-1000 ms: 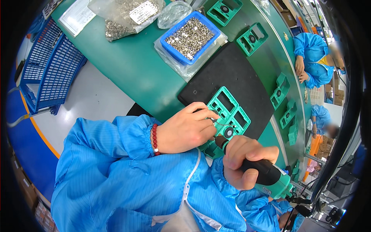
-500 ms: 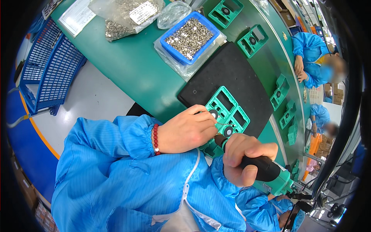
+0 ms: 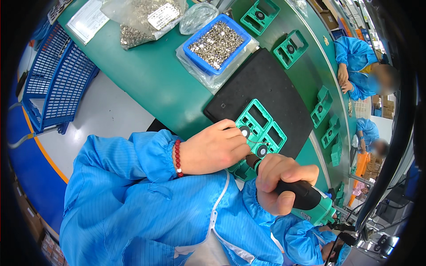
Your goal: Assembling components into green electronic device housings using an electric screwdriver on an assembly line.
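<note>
A green plastic housing [image 3: 266, 129] with rectangular openings and round black-rimmed parts [image 3: 262, 151] lies on a black mat [image 3: 239, 91]. My left hand [image 3: 215, 148], a red bead bracelet at its wrist, bends over the near left side of the housing. Its fingers are closed, and whatever they pinch is hidden. My right hand [image 3: 280, 179] wraps round a green and black electric screwdriver [image 3: 306, 196], held tilted with its nose toward the housing. The driver's tip disappears beside my left fingers. Thin wires run across the housing between the round parts.
A blue tray [image 3: 189, 54] of small metal screws sits on plastic wrap past the mat, beside a bag of screws [image 3: 140, 26]. More green housings [image 3: 290, 48] line the right side of the green table [image 3: 146, 66]. A blue basket [image 3: 57, 80] stands left; co-workers [image 3: 355, 66] sit opposite.
Both hands, the screwdriver and the housing stay nearly where they were. Only the back end of the screwdriver seems to have shifted very slightly.
</note>
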A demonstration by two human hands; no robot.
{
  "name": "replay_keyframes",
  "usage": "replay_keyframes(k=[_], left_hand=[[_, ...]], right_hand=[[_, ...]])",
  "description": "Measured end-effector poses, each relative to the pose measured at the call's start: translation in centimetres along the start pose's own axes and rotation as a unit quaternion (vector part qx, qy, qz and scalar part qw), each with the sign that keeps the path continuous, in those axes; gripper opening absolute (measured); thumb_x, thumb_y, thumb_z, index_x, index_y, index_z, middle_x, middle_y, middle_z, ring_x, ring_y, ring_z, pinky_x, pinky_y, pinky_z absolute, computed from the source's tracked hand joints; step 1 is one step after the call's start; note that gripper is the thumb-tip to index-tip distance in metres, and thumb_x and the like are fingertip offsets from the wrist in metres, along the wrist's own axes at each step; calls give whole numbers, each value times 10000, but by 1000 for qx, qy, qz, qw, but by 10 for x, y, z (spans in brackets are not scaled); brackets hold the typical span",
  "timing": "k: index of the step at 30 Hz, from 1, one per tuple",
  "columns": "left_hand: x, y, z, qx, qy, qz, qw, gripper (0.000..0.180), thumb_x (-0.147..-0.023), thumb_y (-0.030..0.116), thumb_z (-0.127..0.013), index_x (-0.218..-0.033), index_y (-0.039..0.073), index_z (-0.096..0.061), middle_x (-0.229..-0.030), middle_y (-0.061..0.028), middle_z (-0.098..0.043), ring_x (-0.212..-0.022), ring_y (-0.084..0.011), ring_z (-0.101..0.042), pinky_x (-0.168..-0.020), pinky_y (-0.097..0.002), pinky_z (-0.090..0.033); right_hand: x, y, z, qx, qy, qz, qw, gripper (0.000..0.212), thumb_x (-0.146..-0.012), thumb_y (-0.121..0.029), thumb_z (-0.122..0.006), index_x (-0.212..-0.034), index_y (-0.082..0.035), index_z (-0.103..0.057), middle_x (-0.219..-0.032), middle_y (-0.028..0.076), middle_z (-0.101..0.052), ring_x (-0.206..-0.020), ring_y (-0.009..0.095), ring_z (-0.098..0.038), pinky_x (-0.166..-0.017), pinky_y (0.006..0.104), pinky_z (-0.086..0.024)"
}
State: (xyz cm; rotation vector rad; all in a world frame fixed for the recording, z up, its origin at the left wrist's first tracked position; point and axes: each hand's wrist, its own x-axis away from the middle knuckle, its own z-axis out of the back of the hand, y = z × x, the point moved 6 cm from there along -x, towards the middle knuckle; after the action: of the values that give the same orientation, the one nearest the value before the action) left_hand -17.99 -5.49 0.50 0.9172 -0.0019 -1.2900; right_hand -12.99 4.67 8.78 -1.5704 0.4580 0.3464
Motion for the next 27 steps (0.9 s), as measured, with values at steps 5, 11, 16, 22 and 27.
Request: replay_keyframes(k=[5,11,16,22,27], left_hand=[[5,-5,1,96,25,35,995,223,-767,114,-683,-983,64,-673,-935,-21,-634,-898,-186,-614,-878,-333,-455],[8,-3,3,145,80,52,985,292,-763,61,-731,-1047,46,-665,-932,-33,-672,-849,-206,-644,-847,-345,-469],[7,-3,4,167,85,64,980,315,-782,54,-753,-1072,37,-631,-917,-46,-674,-817,-220,-650,-839,-356,-474],[6,0,7,130,66,36,989,265,-835,78,-649,-1091,28,-601,-918,-57,-652,-867,-224,-646,-865,-368,-460],[7,0,11,131,74,25,988,230,-865,106,-600,-1079,23,-594,-923,-65,-640,-877,-228,-637,-874,-374,-456]], right_hand=[[0,1,3,-8,11,8,1000,324,-965,-280,-627,-1059,-30,-444,-666,58,-538,-508,138,-491,-476,272,-380],[0,-5,11,-37,-67,-50,996,392,-902,-128,-731,-1169,-56,-453,-770,66,-586,-644,184,-572,-617,370,-474],[0,-4,12,-34,-70,-51,996,396,-896,-106,-730,-1176,-64,-454,-770,65,-586,-649,187,-573,-620,371,-475],[-1,-1,2,-5,-2,-17,1000,344,-955,-301,-652,-1065,-41,-453,-671,62,-553,-527,153,-508,-501,286,-394],[-2,-2,8,-42,-93,-64,993,434,-874,-85,-755,-1191,-74,-458,-780,67,-598,-662,191,-580,-631,374,-483]])
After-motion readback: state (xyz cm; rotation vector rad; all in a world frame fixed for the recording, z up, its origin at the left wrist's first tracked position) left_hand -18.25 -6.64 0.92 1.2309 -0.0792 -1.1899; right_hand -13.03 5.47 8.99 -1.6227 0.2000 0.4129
